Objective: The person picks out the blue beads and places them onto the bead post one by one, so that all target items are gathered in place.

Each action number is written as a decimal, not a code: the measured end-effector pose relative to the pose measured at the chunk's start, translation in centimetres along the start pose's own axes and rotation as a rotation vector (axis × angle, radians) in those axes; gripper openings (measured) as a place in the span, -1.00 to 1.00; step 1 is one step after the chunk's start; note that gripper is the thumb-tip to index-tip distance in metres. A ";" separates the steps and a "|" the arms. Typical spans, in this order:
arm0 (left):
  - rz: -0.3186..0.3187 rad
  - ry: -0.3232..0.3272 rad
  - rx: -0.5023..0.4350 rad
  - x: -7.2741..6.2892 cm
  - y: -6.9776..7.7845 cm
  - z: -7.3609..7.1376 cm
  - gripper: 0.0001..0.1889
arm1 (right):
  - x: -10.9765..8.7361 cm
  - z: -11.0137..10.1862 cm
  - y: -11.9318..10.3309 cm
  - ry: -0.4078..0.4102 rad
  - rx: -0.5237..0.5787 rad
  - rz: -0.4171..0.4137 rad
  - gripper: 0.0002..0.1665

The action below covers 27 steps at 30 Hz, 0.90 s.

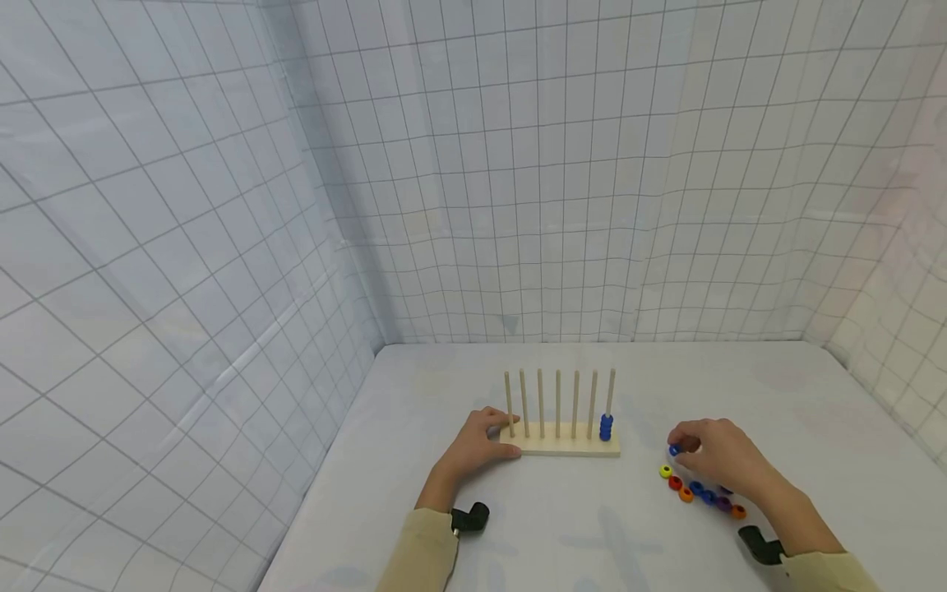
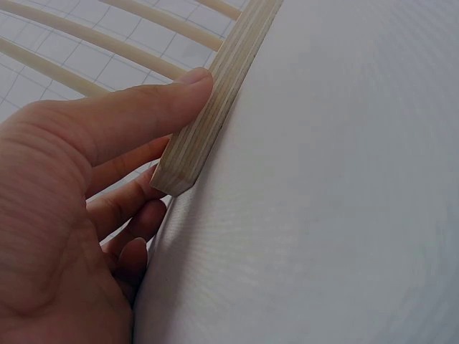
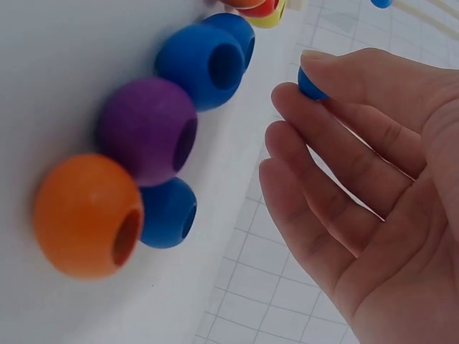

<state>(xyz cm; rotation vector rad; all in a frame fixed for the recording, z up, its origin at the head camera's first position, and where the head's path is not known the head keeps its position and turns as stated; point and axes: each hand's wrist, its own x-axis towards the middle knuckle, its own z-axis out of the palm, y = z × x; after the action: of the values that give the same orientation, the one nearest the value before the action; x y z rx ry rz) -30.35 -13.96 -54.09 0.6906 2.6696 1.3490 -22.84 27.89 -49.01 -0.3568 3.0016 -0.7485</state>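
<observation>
A pale wooden peg rack (image 1: 562, 449) stands on the table with several upright pegs in a row. A small stack of blue beads (image 1: 606, 427) is threaded on its rightmost peg. My left hand (image 1: 470, 444) grips the rack's left end, its thumb (image 2: 190, 84) along the front edge and the other fingers round the end and behind. To the right of the rack, my right hand (image 1: 718, 456) pinches one blue bead (image 3: 311, 84) between thumb and fingertips, above the table. The hand's fingers partly hide that bead.
Loose beads lie below my right hand: yellow (image 1: 666, 471), red (image 1: 675, 483), orange (image 3: 87, 216), purple (image 3: 148, 131) and blue (image 3: 199, 66). A white cloth covers the table (image 1: 562, 526). Grid-patterned sheets (image 1: 518, 181) hang at the back and sides.
</observation>
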 end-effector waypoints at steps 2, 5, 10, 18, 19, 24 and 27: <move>-0.003 -0.001 0.003 0.0 0.1 0.0 -0.41 | 0.0 0.0 -0.1 0.013 0.006 -0.011 -0.79; -0.011 0.000 0.002 -0.1 0.2 0.0 -0.41 | -0.1 0.0 -0.2 0.038 0.014 -0.035 -0.79; -0.008 0.002 -0.001 -0.1 0.2 0.1 -0.42 | -0.1 0.1 -0.5 0.065 0.017 -0.050 -0.79; -0.011 -0.003 -0.017 -0.1 0.1 0.0 -0.42 | 0.1 -0.2 -1.2 0.102 0.036 -0.054 -0.78; -0.013 -0.005 -0.018 -0.1 0.1 0.0 -0.42 | 0.1 -0.2 -1.3 0.108 0.036 -0.054 -0.78; -0.003 -0.010 -0.008 0.0 -0.1 0.0 -0.42 | 0.3 -0.3 -1.7 0.132 0.036 -0.063 -0.78; -0.005 -0.013 -0.005 0.0 -0.2 0.0 -0.42 | 0.4 -0.4 -1.9 0.148 0.037 -0.072 -0.78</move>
<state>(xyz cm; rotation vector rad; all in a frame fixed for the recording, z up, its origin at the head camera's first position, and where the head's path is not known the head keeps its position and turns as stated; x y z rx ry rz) -30.39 -14.06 -54.20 0.6888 2.6555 1.3439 -22.90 26.37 -47.79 -0.4293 3.1222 -0.8719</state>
